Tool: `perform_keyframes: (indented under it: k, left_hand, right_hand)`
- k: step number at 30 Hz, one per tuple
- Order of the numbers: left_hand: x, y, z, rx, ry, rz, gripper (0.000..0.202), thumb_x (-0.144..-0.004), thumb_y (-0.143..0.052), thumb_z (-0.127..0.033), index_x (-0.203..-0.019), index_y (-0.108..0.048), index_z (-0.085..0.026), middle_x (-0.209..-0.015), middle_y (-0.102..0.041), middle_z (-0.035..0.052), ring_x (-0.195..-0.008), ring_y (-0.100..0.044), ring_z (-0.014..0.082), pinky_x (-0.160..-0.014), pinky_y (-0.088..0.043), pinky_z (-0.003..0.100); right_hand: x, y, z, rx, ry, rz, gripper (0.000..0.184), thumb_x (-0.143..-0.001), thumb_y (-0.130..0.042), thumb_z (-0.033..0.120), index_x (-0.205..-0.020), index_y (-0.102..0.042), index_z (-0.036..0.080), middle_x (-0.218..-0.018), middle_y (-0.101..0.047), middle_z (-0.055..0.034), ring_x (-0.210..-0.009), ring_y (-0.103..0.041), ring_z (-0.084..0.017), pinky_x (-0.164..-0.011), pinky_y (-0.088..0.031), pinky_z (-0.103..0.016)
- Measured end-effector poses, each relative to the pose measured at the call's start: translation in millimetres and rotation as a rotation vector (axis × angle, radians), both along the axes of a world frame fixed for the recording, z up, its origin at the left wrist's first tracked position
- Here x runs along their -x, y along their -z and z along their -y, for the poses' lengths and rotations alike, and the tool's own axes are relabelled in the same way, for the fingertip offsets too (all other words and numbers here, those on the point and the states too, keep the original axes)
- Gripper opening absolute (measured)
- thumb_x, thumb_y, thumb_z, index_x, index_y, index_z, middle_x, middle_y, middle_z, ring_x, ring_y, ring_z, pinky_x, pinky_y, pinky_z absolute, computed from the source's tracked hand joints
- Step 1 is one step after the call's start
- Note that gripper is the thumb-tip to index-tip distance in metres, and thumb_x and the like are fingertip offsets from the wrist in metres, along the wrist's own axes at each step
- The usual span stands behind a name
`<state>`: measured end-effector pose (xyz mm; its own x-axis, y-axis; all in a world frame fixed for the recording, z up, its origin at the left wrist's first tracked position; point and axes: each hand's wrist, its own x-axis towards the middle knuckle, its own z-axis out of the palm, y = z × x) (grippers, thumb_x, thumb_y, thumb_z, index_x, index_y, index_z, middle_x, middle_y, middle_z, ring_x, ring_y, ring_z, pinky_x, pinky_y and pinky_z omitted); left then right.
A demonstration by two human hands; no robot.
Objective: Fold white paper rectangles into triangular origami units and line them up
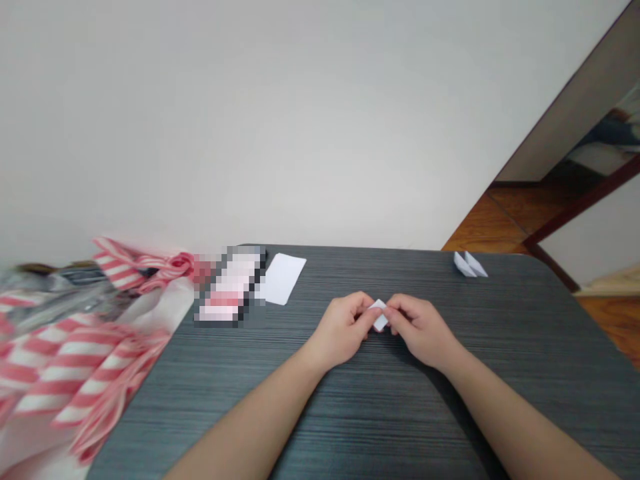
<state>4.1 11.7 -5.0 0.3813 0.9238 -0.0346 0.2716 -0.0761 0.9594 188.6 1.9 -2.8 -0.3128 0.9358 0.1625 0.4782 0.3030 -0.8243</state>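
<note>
Over the dark bench (380,413), the left hand (345,327) and the right hand (423,327) are holding a small white paper (381,321)
Fingers of both hands are pinching its opposite sides; two folded white pieces (466,267) are resting toward the far right, and a flat white sheet (284,279) is lying at the left, beside a pixelated dark-edged object (233,283)

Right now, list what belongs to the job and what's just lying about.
Job, likely:
- small white diamond-shaped paper, held
- flat white rectangular paper
- pointed, folded white paper

Apparently lying about:
- red-and-white striped fabric
- dark-edged rectangular object, pixelated
</note>
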Motion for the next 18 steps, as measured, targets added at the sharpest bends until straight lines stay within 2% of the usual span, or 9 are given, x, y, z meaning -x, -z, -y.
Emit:
perform_keyframes:
  k: [13,18]
  left_hand:
    - [0.4,2.0,0.6,-0.007,0.003,0.012,0.027,-0.091,-0.055,-0.038,-0.075,-0.058,-0.017,-0.061,-0.058,-0.0025,-0.053,-0.050,0.0099,-0.050,-0.036,0.020]
    - [-1.2,-1.5,0.9,0.017,-0.007,0.041,0.026,-0.091,-0.057,-0.037,-0.075,-0.059,-0.017,-0.059,-0.057,-0.0033,-0.051,-0.049,0.0092,-0.050,-0.037,0.020]
  right_hand:
    - [-0.8,0.6,-0.5,0.063,-0.030,-0.032,0.025,-0.095,-0.052,0.024,-0.071,-0.058,0.019,-0.064,-0.059,0.0017,-0.059,-0.053,-0.013,-0.059,-0.039,-0.024]
    - [0.0,0.1,0.0,0.065,-0.004,-0.036,0.026,-0.095,-0.052,0.025,-0.070,-0.056,0.020,-0.064,-0.059,0.0018,-0.061,-0.055,-0.013,-0.061,-0.040,-0.025]
